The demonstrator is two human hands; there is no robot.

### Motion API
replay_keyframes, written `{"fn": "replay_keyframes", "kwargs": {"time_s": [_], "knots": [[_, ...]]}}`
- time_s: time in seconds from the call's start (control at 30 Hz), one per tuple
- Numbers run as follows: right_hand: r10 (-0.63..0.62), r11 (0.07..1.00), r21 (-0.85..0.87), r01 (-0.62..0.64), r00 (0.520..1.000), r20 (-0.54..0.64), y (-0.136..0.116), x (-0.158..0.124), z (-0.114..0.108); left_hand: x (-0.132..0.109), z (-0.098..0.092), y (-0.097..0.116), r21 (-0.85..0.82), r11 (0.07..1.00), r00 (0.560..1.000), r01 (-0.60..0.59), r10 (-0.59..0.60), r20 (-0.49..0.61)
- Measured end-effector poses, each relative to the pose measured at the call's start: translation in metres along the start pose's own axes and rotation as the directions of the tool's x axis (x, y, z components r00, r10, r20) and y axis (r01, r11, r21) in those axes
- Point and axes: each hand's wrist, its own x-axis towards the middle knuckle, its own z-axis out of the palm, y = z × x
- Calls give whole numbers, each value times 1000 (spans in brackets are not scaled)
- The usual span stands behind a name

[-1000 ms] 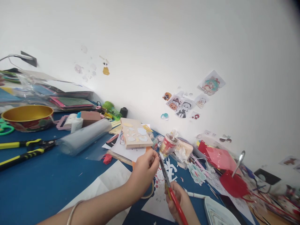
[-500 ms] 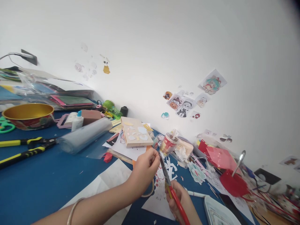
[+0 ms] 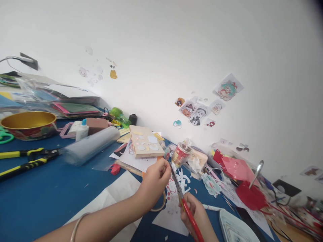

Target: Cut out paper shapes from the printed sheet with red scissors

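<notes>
My left hand (image 3: 154,182) is raised above the blue table (image 3: 42,191), fingers pinched together on something small that I cannot make out. My right hand (image 3: 195,215) grips red-handled scissors (image 3: 185,205); their blades point up toward the left fingertips. Below both hands lies a white sheet with cut-out printed figures (image 3: 174,198). A thin bangle (image 3: 77,226) circles my left forearm.
Yellow-handled pliers (image 3: 27,159) and a clear plastic roll (image 3: 91,145) lie at left, a golden bowl (image 3: 29,123) behind them. A wooden block (image 3: 145,146), a small red cup (image 3: 181,154), red paper (image 3: 234,168) and scraps crowd the wall side. Stickers (image 3: 202,112) dot the wall.
Both hands stay almost in place; the scissors and left fingertips shift only slightly. The view has drifted a little.
</notes>
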Motion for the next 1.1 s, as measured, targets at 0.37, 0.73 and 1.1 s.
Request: {"fn": "replay_keyframes", "kwargs": {"time_s": [0.37,0.73,1.1], "knots": [[96,991,-103,-90,994,55,-15,1,1,3,0,-2,-30,999,999,22,-23,-40],[213,845,-534,-36,938,275,-42,-22,29,-10,13,-7,-43,997,984,57,-48,171],[51,900,-420,113,932,358,-41,-21,31,-13,29,-14,-155,942,913,299,-235,332]]}}
